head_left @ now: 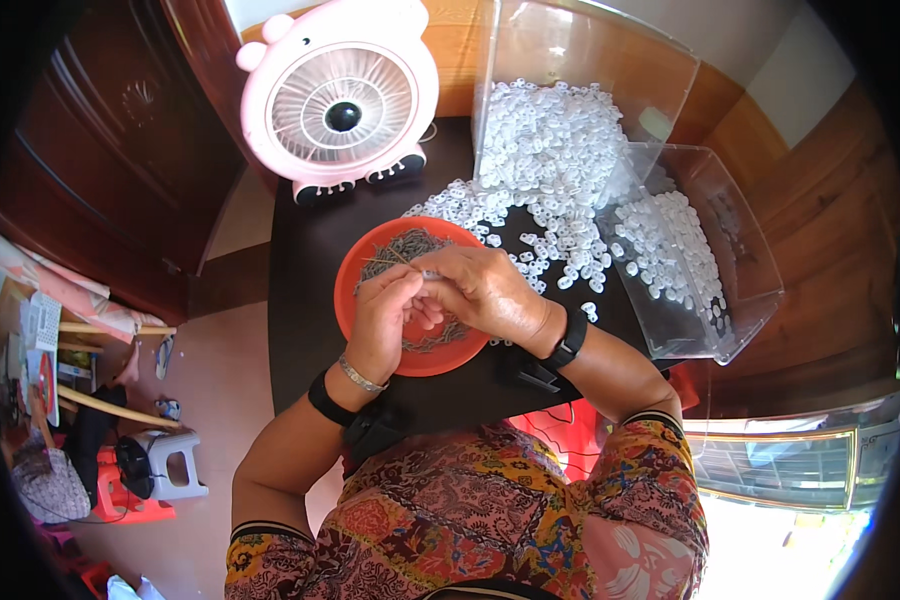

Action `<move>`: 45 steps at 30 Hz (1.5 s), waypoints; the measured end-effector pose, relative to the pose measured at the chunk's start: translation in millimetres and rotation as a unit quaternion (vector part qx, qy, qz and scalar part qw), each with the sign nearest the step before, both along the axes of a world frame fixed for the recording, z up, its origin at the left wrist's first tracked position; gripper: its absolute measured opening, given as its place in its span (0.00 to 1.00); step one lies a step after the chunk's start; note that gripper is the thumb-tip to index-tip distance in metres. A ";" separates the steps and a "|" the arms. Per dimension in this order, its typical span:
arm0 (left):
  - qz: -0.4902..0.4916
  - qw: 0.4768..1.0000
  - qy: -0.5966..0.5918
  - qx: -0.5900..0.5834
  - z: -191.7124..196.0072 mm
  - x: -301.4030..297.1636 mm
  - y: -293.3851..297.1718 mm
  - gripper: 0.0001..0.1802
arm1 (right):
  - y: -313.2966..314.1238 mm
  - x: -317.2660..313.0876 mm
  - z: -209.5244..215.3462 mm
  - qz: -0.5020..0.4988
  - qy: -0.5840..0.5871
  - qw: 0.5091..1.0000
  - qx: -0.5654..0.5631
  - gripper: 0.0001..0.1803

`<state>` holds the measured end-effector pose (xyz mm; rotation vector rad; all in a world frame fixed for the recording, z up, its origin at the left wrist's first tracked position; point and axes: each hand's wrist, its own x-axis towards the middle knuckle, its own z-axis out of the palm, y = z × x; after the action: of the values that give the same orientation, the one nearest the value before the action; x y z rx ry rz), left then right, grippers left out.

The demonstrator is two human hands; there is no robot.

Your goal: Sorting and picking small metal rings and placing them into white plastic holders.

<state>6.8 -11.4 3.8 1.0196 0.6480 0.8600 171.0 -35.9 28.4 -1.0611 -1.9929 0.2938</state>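
Fingertips of both hands meet over the orange bowl [365,262]: the left hand [382,322] and right hand [483,287] pinch thin metal pins [398,246], more heaped just beneath; white parts [553,150] lie beyond the right hand.

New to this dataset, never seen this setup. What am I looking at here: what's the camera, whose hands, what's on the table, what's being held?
There is no machine: a person works with two bare hands, filmed by a fisheye camera worn on their head and looking down, so straight edges bend near the rim. The left hand and right hand meet over an orange bowl of thin dark metal pins, pinching something too small to identify. The bowl sits on a dark table. Behind it lie a heap of small white plastic pieces, two clear plastic bins holding more of them, and a pink desk fan.
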 end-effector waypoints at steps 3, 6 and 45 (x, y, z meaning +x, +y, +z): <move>0.010 1.000 -0.005 0.019 -1.0 -4.6 2.2 0.15 | 4.1 15.7 16.6 -0.079 -0.009 0.994 0.072 0.11; 0.020 0.999 -0.001 0.030 -0.4 -6.8 3.3 0.14 | 9.7 59.1 48.2 -0.284 -0.031 0.938 0.198 0.13; -0.041 0.997 0.052 0.045 -3.4 -5.8 4.6 0.11 | 10.5 32.4 8.0 0.006 0.197 0.940 -0.280 0.04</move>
<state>1.0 -6.8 0.5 1.1694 0.6545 0.7729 203.4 -25.4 36.4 -1.2136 -1.5811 1.0438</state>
